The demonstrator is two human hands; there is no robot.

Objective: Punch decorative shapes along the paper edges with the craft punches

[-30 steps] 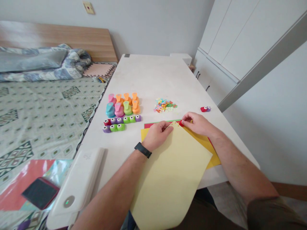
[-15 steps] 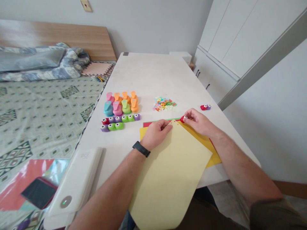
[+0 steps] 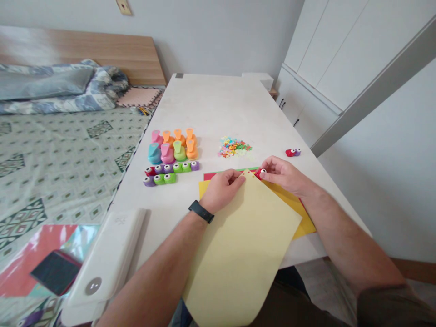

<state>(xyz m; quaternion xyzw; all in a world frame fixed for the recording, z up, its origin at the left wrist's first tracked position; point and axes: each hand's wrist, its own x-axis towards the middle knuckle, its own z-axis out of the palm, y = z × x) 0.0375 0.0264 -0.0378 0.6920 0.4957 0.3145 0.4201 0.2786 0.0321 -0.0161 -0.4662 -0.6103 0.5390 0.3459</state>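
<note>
A large pale yellow sheet of paper (image 3: 247, 240) hangs toward me over the table's near edge. My left hand (image 3: 225, 185), with a dark band on its wrist, pinches this sheet near its top corner, where a few small punched holes show. Between the thumb and fingers of my right hand (image 3: 284, 175) is a small red craft punch (image 3: 260, 173), right at the sheet's upper right edge. Whether the paper sits inside its slot I cannot tell. Beneath lie deeper yellow paper (image 3: 304, 222) and a red sheet (image 3: 211, 175).
Several large lever punches (image 3: 167, 153) and several small punches (image 3: 168, 168) stand in rows at left. Beyond the sheets lies a pile of paper cutouts (image 3: 234, 147). Two small punches (image 3: 290, 152) sit at right. A white laminator-like machine (image 3: 112, 259) occupies the near left.
The red punch in my right hand has shifted slightly and now sits at the sheet's edge. My left hand keeps its place on the paper.
</note>
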